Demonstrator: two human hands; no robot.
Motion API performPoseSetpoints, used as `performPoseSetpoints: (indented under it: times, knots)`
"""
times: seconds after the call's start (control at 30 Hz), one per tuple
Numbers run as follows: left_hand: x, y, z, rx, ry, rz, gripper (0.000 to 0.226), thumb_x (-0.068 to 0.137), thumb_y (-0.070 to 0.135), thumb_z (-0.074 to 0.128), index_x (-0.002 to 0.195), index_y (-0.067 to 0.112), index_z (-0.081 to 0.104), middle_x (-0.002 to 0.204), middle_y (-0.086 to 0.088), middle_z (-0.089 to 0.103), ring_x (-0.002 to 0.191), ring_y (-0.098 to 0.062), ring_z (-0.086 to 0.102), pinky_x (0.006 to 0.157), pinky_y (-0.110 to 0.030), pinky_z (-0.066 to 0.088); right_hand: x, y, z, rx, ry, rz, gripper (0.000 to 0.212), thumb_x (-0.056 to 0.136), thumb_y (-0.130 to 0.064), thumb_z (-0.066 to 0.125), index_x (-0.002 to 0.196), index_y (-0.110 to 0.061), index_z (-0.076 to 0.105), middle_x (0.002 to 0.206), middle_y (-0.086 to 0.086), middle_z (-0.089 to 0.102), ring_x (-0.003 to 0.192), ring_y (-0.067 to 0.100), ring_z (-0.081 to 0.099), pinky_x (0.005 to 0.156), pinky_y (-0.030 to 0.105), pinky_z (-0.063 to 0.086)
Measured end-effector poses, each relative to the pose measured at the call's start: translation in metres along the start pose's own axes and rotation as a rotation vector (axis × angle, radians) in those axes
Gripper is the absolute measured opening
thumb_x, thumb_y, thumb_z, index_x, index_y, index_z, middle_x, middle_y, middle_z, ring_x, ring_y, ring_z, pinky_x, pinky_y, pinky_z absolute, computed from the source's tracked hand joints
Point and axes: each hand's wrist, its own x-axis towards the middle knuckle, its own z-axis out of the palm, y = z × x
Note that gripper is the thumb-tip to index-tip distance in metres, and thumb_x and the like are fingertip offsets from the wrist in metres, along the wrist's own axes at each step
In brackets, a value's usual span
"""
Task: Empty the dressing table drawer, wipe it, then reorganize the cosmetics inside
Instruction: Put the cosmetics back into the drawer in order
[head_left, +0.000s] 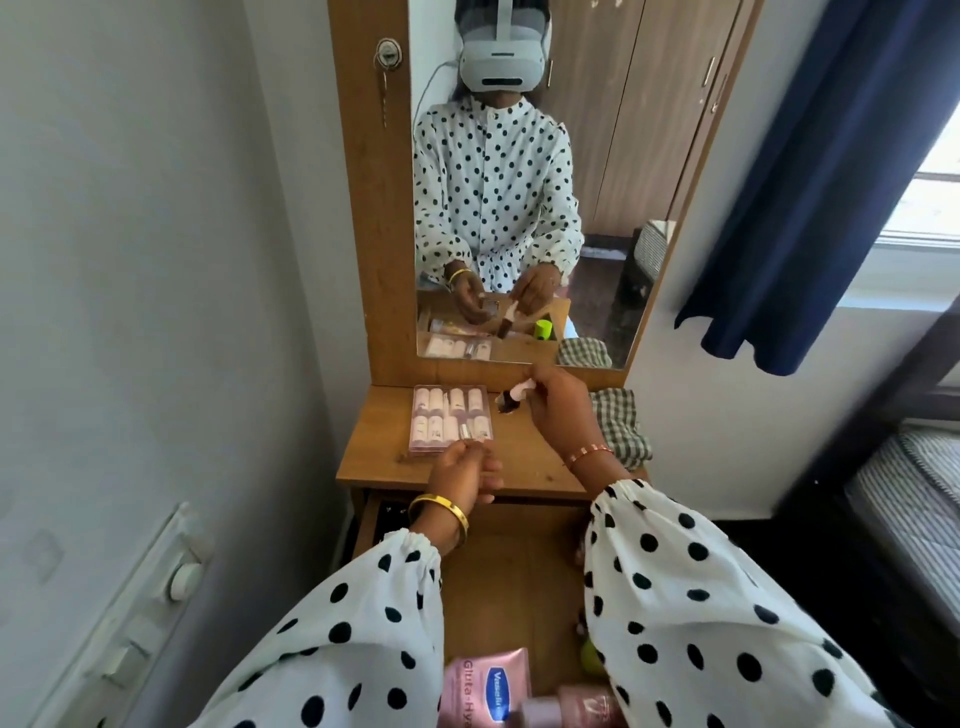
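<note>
Nearest the camera, a pink lotion tube and a pink bottle lie at the front of the open drawer, whose wooden floor shows between the two polka-dot sleeves; a yellow-green thing and something pink peek out from under the right sleeve, too hidden to name. Above the drawer's far edge, the left hand, with a gold bangle on its wrist, has its fingers curled, pinching a small clear item at the near edge of a clear plastic case of small pale tubes that lies flat on the tabletop. Further back and to the right, the right hand, wearing thin bracelets, has its fingers curled round a small pale pink bottle with a dark end, held tilted with the dark end low, close to the tabletop; whether it touches the wood I cannot tell. Just beyond the right hand, a checked cloth lies bunched at the right side of the tabletop. Behind it all stands the wood-framed mirror, reflecting the person, both hands, the case, the cloth and a bright green cap. A lock with hanging keys sits on the frame's left side. A grey wall with a switch panel runs on the left; on the right hang a dark blue curtain and, lower, a striped bed
</note>
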Motion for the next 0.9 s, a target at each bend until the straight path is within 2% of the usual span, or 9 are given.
performPoseSetpoints:
  times: [0.07,0.13,0.2,0.33,0.5,0.6,0.73,0.83,0.9]
  knots:
    - [-0.004,0.002,0.000,-0.059,-0.029,-0.062,0.036,0.098,0.034,0.033,0.101,0.009,0.057,0.073,-0.006,0.064,0.039,-0.008,0.057,0.037,-0.017,0.042,-0.015,-0.005,-0.011,0.093,0.010,-0.025,0.011,0.082,0.002,0.060,0.093,0.004,0.063,0.089,0.016,0.067,0.082,0.028,0.061,0.072,0.032,0.047]
    - [-0.010,0.004,-0.002,-0.087,-0.047,-0.121,0.050,0.098,0.046,0.022,0.097,0.010,0.057,0.065,-0.005,0.067,0.030,-0.007,0.050,0.033,-0.014,0.036,-0.033,-0.012,-0.021,0.159,-0.006,-0.050,0.010,0.080,0.002,0.063,0.091,0.002,0.063,0.086,0.006,0.067,0.075,0.018,0.061,0.066,0.014,0.046]
    - [-0.017,0.005,-0.002,-0.138,-0.069,-0.156,0.055,0.097,0.050,0.018,0.088,0.013,0.057,0.048,-0.002,0.065,0.026,-0.008,0.042,0.034,-0.012,0.029,-0.052,-0.021,-0.028,0.190,-0.054,-0.037,0.011,0.082,0.000,0.064,0.092,-0.003,0.064,0.084,-0.003,0.064,0.071,0.006,0.057,0.063,0.005,0.043]
    - [-0.035,0.001,-0.001,-0.211,-0.061,-0.171,0.043,0.100,0.035,0.028,0.077,0.012,0.056,0.031,0.003,0.048,0.023,-0.006,0.035,0.034,-0.008,0.024,-0.076,-0.031,-0.038,0.277,-0.118,0.000,0.015,0.083,-0.002,0.063,0.096,-0.009,0.064,0.092,0.005,0.069,0.083,0.018,0.065,0.071,0.022,0.052]
    - [-0.053,-0.006,0.000,-0.348,-0.070,-0.155,0.037,0.099,0.034,0.031,0.082,0.010,0.053,0.033,0.002,0.049,0.025,-0.008,0.039,0.033,-0.010,0.028,-0.091,-0.043,-0.047,0.162,-0.186,-0.034,0.022,0.089,-0.010,0.057,0.111,-0.008,0.062,0.094,0.007,0.069,0.081,0.020,0.063,0.073,0.030,0.051]
    - [-0.060,-0.008,0.000,-0.394,-0.058,-0.101,0.034,0.099,0.032,0.034,0.082,0.009,0.053,0.034,0.002,0.050,0.026,-0.007,0.041,0.033,-0.010,0.029,-0.098,-0.046,-0.049,0.156,-0.190,-0.012,0.018,0.090,-0.011,0.056,0.108,-0.008,0.061,0.089,0.010,0.068,0.077,0.021,0.061,0.069,0.031,0.048]
    - [-0.071,-0.019,-0.001,-0.428,-0.057,-0.028,0.030,0.099,0.026,0.036,0.083,0.009,0.054,0.035,0.000,0.054,0.028,-0.006,0.045,0.034,-0.012,0.034,-0.105,-0.048,-0.049,0.147,-0.201,0.026,0.017,0.089,-0.010,0.057,0.105,-0.007,0.062,0.086,0.010,0.067,0.072,0.018,0.057,0.061,0.022,0.043]
    - [-0.076,-0.023,0.004,-0.347,-0.062,0.032,0.028,0.098,0.024,0.036,0.081,0.010,0.054,0.038,0.001,0.058,0.030,-0.005,0.051,0.034,-0.012,0.039,-0.106,-0.042,-0.051,0.232,-0.218,0.141,0.015,0.089,-0.005,0.055,0.101,-0.006,0.063,0.079,0.009,0.066,0.071,0.022,0.060,0.067,0.029,0.050]
    - [-0.080,-0.025,0.008,-0.233,-0.086,0.063,0.027,0.099,0.020,0.036,0.080,0.012,0.054,0.040,0.002,0.061,0.033,-0.003,0.054,0.036,-0.014,0.042,-0.103,-0.034,-0.057,0.352,-0.239,0.260,0.016,0.090,0.000,0.050,0.099,-0.005,0.062,0.069,0.004,0.061,0.061,0.016,0.057,0.059,0.024,0.050]
